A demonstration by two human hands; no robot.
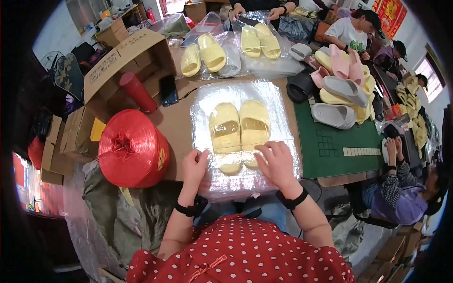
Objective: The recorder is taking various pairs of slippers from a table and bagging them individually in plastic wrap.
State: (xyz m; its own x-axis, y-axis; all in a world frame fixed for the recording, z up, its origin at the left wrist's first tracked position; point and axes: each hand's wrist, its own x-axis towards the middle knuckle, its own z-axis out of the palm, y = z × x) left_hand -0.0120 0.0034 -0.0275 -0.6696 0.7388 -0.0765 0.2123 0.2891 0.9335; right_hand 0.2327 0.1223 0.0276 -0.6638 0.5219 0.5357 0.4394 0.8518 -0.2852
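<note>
Crowded brown tabletop [175, 127] here, yellow slippers [255, 136] in clear plastic [200, 106] near its front edge. Right hand [277, 162] has fingers apart over one; left hand [194, 166] curls at the plastic's edge, can't tell if it's pinching.

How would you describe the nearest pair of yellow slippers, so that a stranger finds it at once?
On the brown table, find the shiny plastic nearest the red dotted garment. There, between the left hand and right hand, a pair of yellow slippers lies side by side. Other yellow slippers lie farther off; only this pair has these hands beside it.
</note>
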